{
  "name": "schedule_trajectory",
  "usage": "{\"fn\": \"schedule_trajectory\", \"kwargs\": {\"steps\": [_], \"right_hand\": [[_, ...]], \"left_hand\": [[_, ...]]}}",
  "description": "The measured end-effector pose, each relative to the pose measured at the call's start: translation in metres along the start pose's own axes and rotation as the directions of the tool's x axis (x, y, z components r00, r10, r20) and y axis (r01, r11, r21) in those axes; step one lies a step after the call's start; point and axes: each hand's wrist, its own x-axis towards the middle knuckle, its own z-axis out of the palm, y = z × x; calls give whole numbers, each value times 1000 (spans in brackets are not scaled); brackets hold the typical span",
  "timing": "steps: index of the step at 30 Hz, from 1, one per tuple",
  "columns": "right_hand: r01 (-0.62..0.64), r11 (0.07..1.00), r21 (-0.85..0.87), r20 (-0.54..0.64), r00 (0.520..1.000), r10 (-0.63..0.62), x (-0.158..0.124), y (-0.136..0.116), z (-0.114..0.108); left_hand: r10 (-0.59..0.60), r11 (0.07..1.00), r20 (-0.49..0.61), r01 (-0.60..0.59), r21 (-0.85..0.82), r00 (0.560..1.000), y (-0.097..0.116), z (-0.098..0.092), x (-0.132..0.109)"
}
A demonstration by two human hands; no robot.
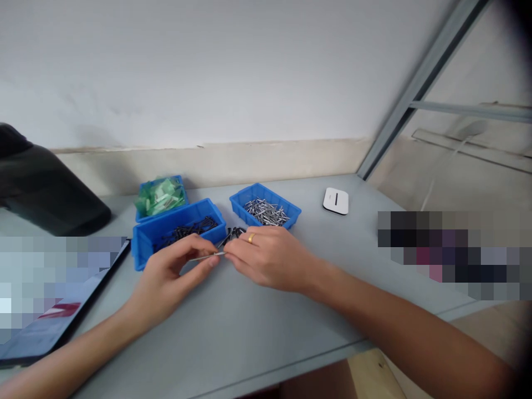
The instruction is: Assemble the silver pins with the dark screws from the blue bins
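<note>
My left hand [174,274] pinches a thin silver nail [203,256] between thumb and fingertips, just in front of a blue bin of black screws [178,235]. My right hand [266,255], with a gold ring on one finger, meets it at the nail's right end. Its fingers are closed around several black screws [231,234] that stick out to the upper left. Both hands hover low over the grey table [233,332], fingertips touching. A second blue bin [265,208] holding silver nails sits just behind my right hand.
A third blue bin with green plastic bags [161,197] stands at the back left. A small white device [336,200] lies to the right of the bins. A dark bag [41,188] and a dark flat tablet [62,316] sit at the left. The table edge runs along the front.
</note>
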Motion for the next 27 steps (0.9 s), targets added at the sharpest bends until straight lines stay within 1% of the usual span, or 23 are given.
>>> {"fn": "schedule_trajectory", "kwargs": {"steps": [3,5,7,9,14,17,19,20,24,27], "right_hand": [[22,1000,4,0,1000,-22,0,-1,0],[48,999,-1,-36,998,-48,-1,-1,1],[69,998,-8,-73,995,-70,-1,-1,3],[74,997,-11,-85,994,-75,-2,-1,4],[29,1000,14,-56,998,-28,-2,0,2],[-21,1000,18,-117,993,23,0,-1,-2],[-52,999,5,-160,986,52,1,-2,-3],[-62,998,-1,-164,985,61,1,-2,-3],[-64,998,-27,-124,990,60,-1,-1,1],[-51,998,-44,-70,996,48,-2,0,3]], "left_hand": [[45,998,-19,-46,-37,999,2,1,0],[62,997,-7,-62,-45,998,2,1,0],[62,997,11,-62,-51,998,2,2,-1],[44,997,15,-43,-60,999,2,2,-1],[-41,992,20,44,-118,999,2,1,-2],[-67,991,24,70,-112,997,-1,0,-2],[-65,994,25,67,-84,998,-4,0,-1],[-60,996,29,62,-65,998,-5,1,-1],[-52,999,72,52,6,996,-8,2,0],[-69,998,83,67,22,994,-9,2,1]]}}
